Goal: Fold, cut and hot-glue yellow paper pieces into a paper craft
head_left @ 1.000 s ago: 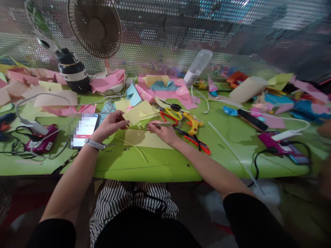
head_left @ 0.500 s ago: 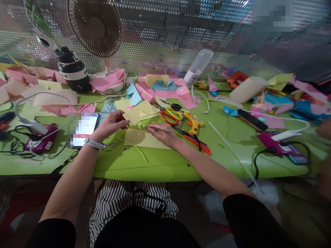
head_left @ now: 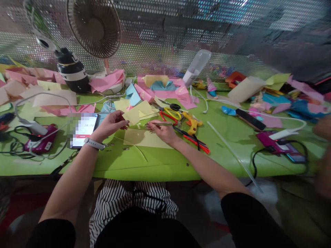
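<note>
A: Head view, the only 1 on our list. What do we enter first?

B: Item 1: right hand (head_left: 162,131), thumb and fingers pinching a slim tool (head_left: 167,124), which lies nearly level above the far edge of a flat yellow sheet (head_left: 138,138). Item 2: left hand (head_left: 112,123), fingers bent, just beside a raised yellow paper (head_left: 132,115); whether its fingertips grip anything, we cannot tell.

A: And between the 2?

B: Item 3: small pale bits (head_left: 139,124), loose, near the tool's tip. All on the green counter (head_left: 155,172).

A: Handling notes?

B: We judge the tool light, stiff and perhaps a little slippery; best held along its middle, as here, with the tip left free. The sheet we take to be light, thin and easily creased; we would hold it flat by an edge. The bits seem nearly weightless, apt to scatter, and better suited to a fine tip than to fingers.

A: Surroundings?

B: Right of the papers: pliers with red and yellow handles (head_left: 169,117) and a yellow glue gun (head_left: 192,124). Left: 1 phone (head_left: 86,129), screen lit, beside the forearm. Nearer the counter's front: 1 thin pale strip (head_left: 141,152), slightly bent.
</note>
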`<state>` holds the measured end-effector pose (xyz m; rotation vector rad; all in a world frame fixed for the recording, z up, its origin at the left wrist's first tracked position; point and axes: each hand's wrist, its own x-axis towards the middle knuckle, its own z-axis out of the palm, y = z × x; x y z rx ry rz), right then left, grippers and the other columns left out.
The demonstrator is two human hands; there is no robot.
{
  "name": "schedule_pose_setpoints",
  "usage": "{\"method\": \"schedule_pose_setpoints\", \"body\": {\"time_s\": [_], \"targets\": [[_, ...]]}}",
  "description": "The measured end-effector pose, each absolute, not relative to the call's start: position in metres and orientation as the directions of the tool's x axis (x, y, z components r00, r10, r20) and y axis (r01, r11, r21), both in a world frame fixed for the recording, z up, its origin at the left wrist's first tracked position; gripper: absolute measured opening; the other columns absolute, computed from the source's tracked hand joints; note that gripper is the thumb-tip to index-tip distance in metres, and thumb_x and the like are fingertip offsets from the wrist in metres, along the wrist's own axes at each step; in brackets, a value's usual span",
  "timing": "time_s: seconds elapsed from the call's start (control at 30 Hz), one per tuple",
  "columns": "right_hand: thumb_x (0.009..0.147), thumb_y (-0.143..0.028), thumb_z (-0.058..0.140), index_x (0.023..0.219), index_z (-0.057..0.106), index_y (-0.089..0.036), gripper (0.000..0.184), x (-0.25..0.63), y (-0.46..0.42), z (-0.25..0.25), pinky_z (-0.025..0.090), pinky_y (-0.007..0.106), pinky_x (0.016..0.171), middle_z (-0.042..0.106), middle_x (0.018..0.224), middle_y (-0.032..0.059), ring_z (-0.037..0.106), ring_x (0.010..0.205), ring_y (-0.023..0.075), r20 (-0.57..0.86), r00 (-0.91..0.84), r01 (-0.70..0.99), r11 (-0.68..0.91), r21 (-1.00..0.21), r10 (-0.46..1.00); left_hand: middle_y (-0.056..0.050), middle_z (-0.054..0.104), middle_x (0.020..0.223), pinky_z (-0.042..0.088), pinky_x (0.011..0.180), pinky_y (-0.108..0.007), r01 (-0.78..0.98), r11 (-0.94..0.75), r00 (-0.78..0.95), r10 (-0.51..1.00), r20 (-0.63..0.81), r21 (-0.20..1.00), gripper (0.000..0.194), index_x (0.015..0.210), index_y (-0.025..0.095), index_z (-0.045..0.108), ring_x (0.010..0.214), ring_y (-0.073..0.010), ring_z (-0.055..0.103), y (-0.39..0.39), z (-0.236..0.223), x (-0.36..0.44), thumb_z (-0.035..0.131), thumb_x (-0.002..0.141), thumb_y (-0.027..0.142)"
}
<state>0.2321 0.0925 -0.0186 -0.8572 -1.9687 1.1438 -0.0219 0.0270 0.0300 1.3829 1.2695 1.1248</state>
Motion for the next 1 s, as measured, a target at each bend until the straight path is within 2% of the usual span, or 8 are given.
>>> {"method": "schedule_pose_setpoints", "body": {"time_s": [0.27,0.4,0.5,0.6,0.67,0.83,0.93,1.0], "targets": [[0.074,-0.065,0.075,0.088,0.069,-0.019,0.049,0.227,0.091,-0.006,0.065,0.034,0.071,0.078,0.081,0.0064,0.077,0.075,0.0204,0.098,-0.424,-0.028,0.095,-0.995,0.9,-0.001,0.07,0.071,0.055,0.061,-0.025,0.145,-0.048,0.048,0.998,0.041,0.988,0.032,0.09,0.017,0.056,0.065,-0.0142,0.069,0.028,0.026,-0.023,0.081,0.073,0.028],[0.067,-0.059,0.083,0.084,0.069,-0.018,0.046,0.224,0.09,0.005,0.065,0.03,0.066,0.078,0.074,0.0045,0.076,0.069,0.0198,-0.01,-0.385,-0.195,-0.092,-0.977,0.923,-0.001,0.069,0.07,0.054,0.061,-0.024,0.137,-0.05,0.086,0.996,0.038,0.989,0.03,0.088,0.017,0.056,0.064,-0.0136,0.068,0.028,0.024,-0.021,0.08,0.074,0.027],[0.07,-0.055,0.082,0.084,0.07,-0.018,0.041,0.22,0.084,0.016,0.065,0.03,0.065,0.077,0.073,0.004,0.076,0.067,0.019,-0.008,-0.417,-0.24,-0.119,-0.964,0.909,-0.002,0.07,0.072,0.054,0.062,-0.024,0.106,-0.053,0.136,0.99,0.038,0.993,0.026,0.089,0.017,0.057,0.063,-0.0122,0.067,0.028,0.024,-0.019,0.078,0.077,0.026],[0.082,-0.051,0.074,0.089,0.072,-0.018,0.034,0.216,0.072,0.026,0.066,0.034,0.07,0.078,0.079,0.0054,0.077,0.07,0.0193,0.115,-0.464,-0.2,0.023,-0.979,0.878,-0.002,0.07,0.073,0.054,0.062,-0.024,0.077,-0.037,0.167,0.986,0.024,0.996,0.026,0.09,0.017,0.055,0.064,-0.012,0.067,0.026,0.025,-0.017,0.077,0.078,0.025],[0.087,-0.047,0.07,0.094,0.074,-0.019,0.029,0.215,0.064,0.032,0.067,0.038,0.076,0.079,0.087,0.0068,0.077,0.078,0.0204,0.267,-0.491,-0.14,0.227,-0.964,0.83,-0.001,0.07,0.072,0.054,0.061,-0.025,0.061,-0.024,0.17,0.985,0.014,0.998,0.028,0.09,0.017,0.054,0.064,-0.0125,0.068,0.025,0.025,-0.016,0.077,0.077,0.025],[0.092,-0.031,0.065,0.097,0.077,-0.025,0.015,0.22,0.052,0.033,0.066,0.037,0.079,0.08,0.097,0.0057,0.077,0.085,0.0209,0.553,-0.594,0.066,0.721,-0.69,0.584,0.0,0.069,0.073,0.055,0.063,-0.025,0.041,-0.02,0.19,0.982,0.012,0.999,0.029,0.094,0.017,0.054,0.066,-0.0121,0.068,0.02,0.027,-0.011,0.077,0.078,0.026],[0.091,-0.026,0.065,0.097,0.077,-0.024,0.013,0.222,0.054,0.028,0.066,0.033,0.072,0.08,0.096,0.0054,0.078,0.08,0.0197,0.631,-0.586,0.044,0.798,-0.602,0.508,-0.001,0.07,0.074,0.055,0.064,-0.025,0.047,-0.006,0.21,0.978,-0.005,0.999,0.031,0.097,0.016,0.054,0.067,-0.0124,0.068,0.019,0.028,-0.009,0.077,0.079,0.026],[0.092,-0.028,0.066,0.099,0.076,-0.022,0.014,0.223,0.057,0.026,0.067,0.033,0.07,0.081,0.095,0.0058,0.078,0.078,0.0193,0.639,-0.536,-0.011,0.752,-0.659,0.552,-0.001,0.07,0.074,0.055,0.063,-0.025,0.053,-0.011,0.197,0.98,0.0,0.999,0.031,0.097,0.016,0.054,0.067,-0.0126,0.068,0.019,0.029,-0.01,0.077,0.079,0.026]]}}
